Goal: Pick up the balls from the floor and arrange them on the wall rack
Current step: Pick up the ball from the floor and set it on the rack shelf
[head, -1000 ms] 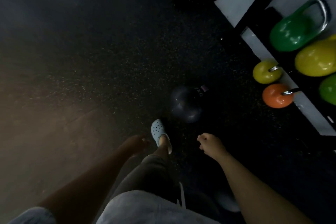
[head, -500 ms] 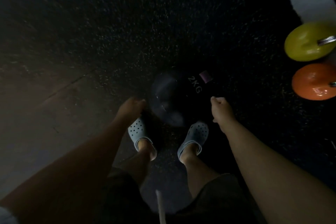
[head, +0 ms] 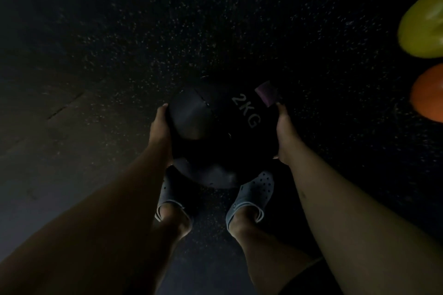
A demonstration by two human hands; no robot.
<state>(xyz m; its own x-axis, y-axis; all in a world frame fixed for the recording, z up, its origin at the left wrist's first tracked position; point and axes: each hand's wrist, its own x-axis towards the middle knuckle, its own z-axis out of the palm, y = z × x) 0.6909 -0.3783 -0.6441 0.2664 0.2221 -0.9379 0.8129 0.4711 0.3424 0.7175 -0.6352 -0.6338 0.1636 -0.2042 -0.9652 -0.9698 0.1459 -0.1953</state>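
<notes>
A black medicine ball (head: 215, 136) marked "2KG", with a small purple patch, sits low in front of my feet in the head view. My left hand (head: 161, 132) presses flat against its left side. On its right side my right hand (head: 282, 134) is clasped around it. Both hands hold the ball between them. Whether the ball still touches the dark floor I cannot tell. The wall rack is out of view.
Dark speckled rubber floor (head: 167, 31) spreads all around. A yellow kettlebell (head: 424, 29) and an orange kettlebell (head: 429, 93) sit at the right edge. My feet in light clogs (head: 251, 196) stand just behind the ball.
I have bent lower and closer to the ball. Both hands went from loose fists beside it to clasping its left and right sides.
</notes>
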